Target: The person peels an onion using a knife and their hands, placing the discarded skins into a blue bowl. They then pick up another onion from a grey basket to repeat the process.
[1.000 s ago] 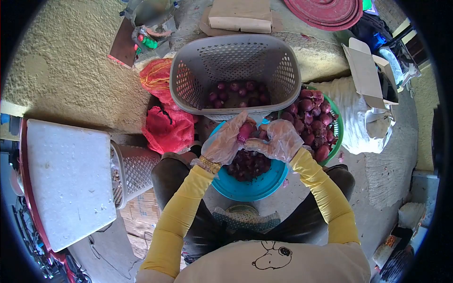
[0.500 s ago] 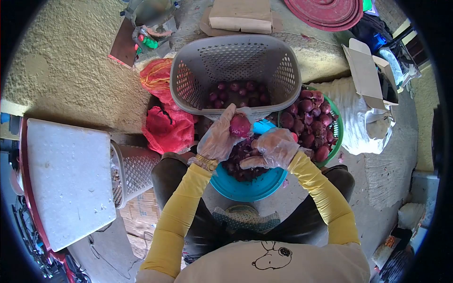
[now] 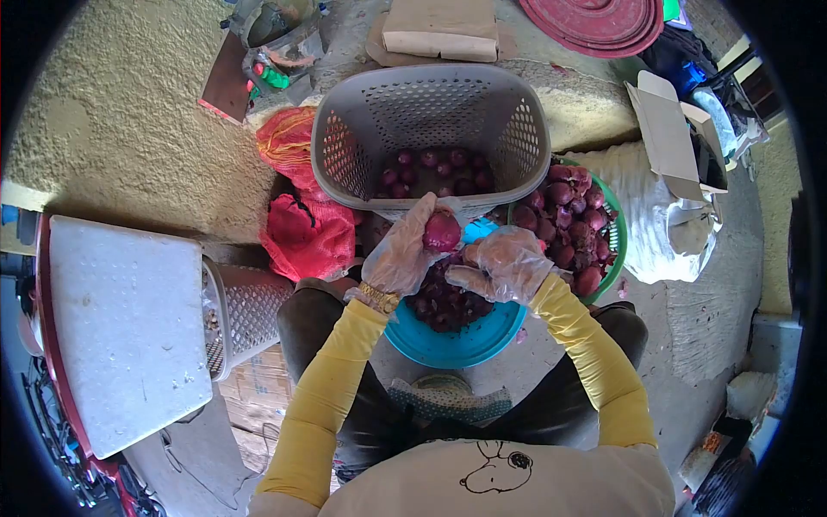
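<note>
A purple-red onion (image 3: 442, 232) is held in the fingers of my left hand (image 3: 401, 250), which wears a clear plastic glove. Just to its right, my gloved right hand (image 3: 508, 265) has its fingers curled; what they hold, if anything, is hidden. Both hands are above a blue basin (image 3: 457, 346) with dark onion skins (image 3: 448, 302) in it. Beyond them a grey perforated basket (image 3: 431, 204) has several small onions (image 3: 442, 164) at its bottom. A green basket (image 3: 618, 250) on the right is heaped with larger onions (image 3: 564, 215).
Red mesh bags (image 3: 306, 237) lie left of the grey basket. A white board (image 3: 129, 327) rests at the left, beside another perforated basket (image 3: 250, 314). On the right are a white sack (image 3: 642, 215) and an open carton (image 3: 663, 142). A red lid (image 3: 594, 21) lies at the back.
My right hand has drawn its fingers in and shifted slightly up. The onion in my left hand has turned a little and moved slightly right.
</note>
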A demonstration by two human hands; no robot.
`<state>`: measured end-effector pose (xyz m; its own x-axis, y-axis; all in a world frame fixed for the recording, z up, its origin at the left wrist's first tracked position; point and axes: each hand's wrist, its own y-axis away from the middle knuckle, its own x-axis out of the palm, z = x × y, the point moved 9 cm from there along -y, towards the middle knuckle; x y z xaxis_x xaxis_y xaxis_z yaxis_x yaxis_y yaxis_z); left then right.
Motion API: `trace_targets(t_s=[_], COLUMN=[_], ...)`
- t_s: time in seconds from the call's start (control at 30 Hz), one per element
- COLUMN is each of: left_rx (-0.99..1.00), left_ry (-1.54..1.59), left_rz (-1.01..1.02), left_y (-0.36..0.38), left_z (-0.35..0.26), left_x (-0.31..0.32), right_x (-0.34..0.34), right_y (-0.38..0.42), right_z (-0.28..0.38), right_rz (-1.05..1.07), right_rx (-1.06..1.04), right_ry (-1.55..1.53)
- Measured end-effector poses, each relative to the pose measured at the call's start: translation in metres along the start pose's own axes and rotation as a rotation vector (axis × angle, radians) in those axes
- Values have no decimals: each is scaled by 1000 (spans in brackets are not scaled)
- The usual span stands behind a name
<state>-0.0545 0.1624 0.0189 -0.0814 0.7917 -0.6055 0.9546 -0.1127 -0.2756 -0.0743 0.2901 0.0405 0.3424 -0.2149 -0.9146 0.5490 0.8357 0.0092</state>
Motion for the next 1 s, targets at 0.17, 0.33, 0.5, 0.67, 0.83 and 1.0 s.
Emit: trace_targets(t_s=[0.17, 0.33, 0.5, 0.67, 0.83, 1.0], left_rx=[66, -15, 107, 145, 22, 105], left_ry=[104, 249, 159, 85, 213, 259], left_rz=[40, 102, 31, 18, 90, 47], left_y=[-5, -5, -1, 0, -2, -1], left_z=[-18, -14, -24, -25, -12, -24], left_x=[-2, 8, 2, 3, 9, 3], right_x=[-24, -27, -23, -16, -13, -10], right_y=[3, 7, 4, 4, 2, 2], right_z=[-19, -30, -27, -29, -26, -20], right_rz=[-178, -297, -225, -271, -244, -189], right_rx=[183, 217, 206, 159, 151, 133], right_ry=[-146, -85, -89, -89, -105, -99])
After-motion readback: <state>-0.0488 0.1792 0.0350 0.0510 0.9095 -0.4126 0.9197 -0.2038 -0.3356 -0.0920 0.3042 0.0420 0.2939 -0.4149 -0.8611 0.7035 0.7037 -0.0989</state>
